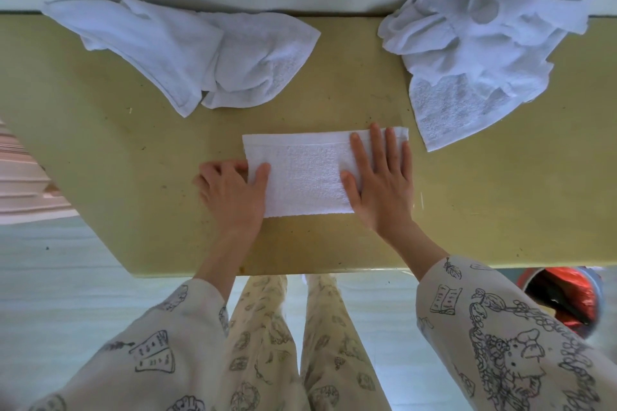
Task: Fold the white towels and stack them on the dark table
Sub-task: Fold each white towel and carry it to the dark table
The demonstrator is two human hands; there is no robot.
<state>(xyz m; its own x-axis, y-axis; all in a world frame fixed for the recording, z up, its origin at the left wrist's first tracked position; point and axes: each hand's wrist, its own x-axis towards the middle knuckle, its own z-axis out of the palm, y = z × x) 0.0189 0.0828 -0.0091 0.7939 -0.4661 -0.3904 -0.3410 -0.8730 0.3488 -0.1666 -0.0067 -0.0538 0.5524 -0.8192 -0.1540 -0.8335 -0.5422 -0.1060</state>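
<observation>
From the head camera we look straight down on an olive-coloured surface (133, 143). A folded white towel (307, 173) lies flat near the middle of it, a wide rectangle. Our right hand (380, 183) rests palm down on the towel's right end, fingers straight and spread, pointing toward the far edge; its grip is apart, pressing flat. Our left hand (233, 190) sits at the towel's left edge with the thumb lying on top of the cloth and the fingers curled under that edge, so its grip is clamped on the folded towel. Both forearms reach in from the near side, in patterned sleeves (484, 310).

At the far left a crumpled white towel (187, 50) lies in loose folds, partly over the far edge. At the far right a heap of white towels (477, 50) lies bunched, well apart from the folded one. Below the near right edge a red-lined bin (564, 297) shows.
</observation>
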